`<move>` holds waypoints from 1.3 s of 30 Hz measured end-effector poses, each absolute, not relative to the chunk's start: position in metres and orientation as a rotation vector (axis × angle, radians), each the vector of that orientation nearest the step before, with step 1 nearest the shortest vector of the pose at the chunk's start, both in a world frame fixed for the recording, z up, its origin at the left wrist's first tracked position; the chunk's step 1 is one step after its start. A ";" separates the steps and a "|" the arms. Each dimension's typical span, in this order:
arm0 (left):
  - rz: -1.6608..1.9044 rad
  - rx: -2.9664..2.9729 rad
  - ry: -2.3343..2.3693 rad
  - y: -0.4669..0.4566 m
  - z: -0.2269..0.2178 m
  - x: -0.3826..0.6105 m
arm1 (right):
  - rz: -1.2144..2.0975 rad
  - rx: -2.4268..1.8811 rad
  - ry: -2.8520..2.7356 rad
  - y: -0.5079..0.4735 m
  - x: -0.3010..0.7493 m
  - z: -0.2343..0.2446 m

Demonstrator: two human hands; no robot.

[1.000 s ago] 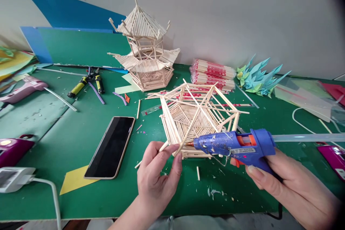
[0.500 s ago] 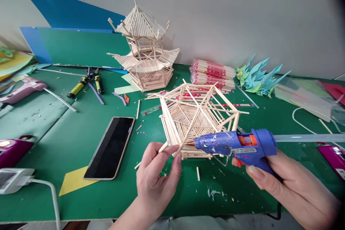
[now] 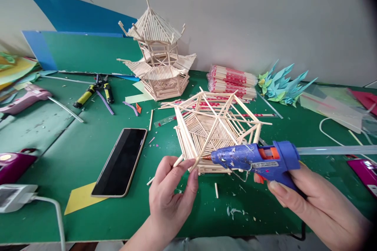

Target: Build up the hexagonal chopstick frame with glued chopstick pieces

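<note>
A hexagonal frame of wooden sticks [image 3: 218, 117] stands on the table in front of me, with a dense stick floor. My left hand [image 3: 172, 196] is closed at its near left corner, thumb and forefinger pinching a wooden stick [image 3: 178, 160] there. My right hand [image 3: 306, 200] is wrapped around the handle of a blue hot glue gun [image 3: 253, 157], the thumb on the near side. The gun's metal nozzle points left and meets the corner beside my left fingertips. A clear glue stick [image 3: 335, 150] juts from its back. Whether glue is flowing cannot be seen.
A finished-looking stick pagoda [image 3: 159, 47] stands behind, beside wrapped stick bundles [image 3: 232, 82] and blue folded paper [image 3: 285, 84]. To the left lie a phone [image 3: 120, 162], pliers [image 3: 96, 90] and a pink glue gun [image 3: 28, 98]. A white charger [image 3: 17, 198] is at the front left.
The glue gun and my right hand have shifted very slightly left. My left hand keeps its pinch at the same corner.
</note>
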State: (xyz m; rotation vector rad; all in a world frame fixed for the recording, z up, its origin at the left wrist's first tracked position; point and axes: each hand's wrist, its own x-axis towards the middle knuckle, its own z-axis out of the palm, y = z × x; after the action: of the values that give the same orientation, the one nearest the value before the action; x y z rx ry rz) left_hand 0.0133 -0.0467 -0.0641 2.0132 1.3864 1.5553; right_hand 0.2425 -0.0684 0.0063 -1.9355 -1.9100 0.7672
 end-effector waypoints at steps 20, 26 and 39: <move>1.549 2.004 1.369 -0.047 -0.066 0.012 | 0.854 -1.879 -1.799 -0.067 0.236 0.009; 1.546 2.006 1.362 -0.048 -0.066 0.012 | 0.799 -1.972 -1.883 -0.069 0.243 0.007; 1.519 2.021 1.411 -0.047 -0.065 0.012 | 0.758 -1.957 -1.965 -0.070 0.256 0.004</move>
State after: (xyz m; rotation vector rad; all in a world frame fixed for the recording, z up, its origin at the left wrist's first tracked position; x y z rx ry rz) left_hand 0.0117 -0.0470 -0.0650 2.0213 1.4114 1.5187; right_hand 0.2556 -0.0699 0.0035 -1.9569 -1.9652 0.7579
